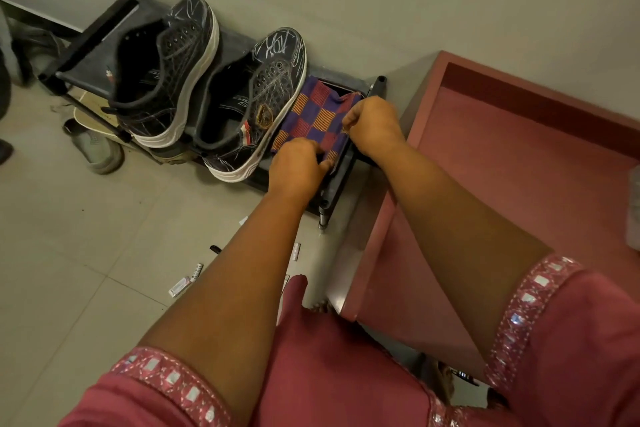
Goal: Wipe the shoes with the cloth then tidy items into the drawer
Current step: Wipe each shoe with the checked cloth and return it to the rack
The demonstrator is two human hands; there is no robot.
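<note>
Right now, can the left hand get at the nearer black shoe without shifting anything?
Probably yes. The left hand pinches the checked cloth right beside the nearer black shoe, and nothing lies between them. It would have to let go of the cloth first, which the right hand also holds.

Illumination is dim, warm and diffuse, with no visible source and no hard glare. Soft shadows lie under the shoes (207, 87) and beneath the rack (104, 55) on the floor (86, 218). Wide-angle distortion bends straight lines toward the edges; detail is slightly soft throughout, softest at the corners.
</note>
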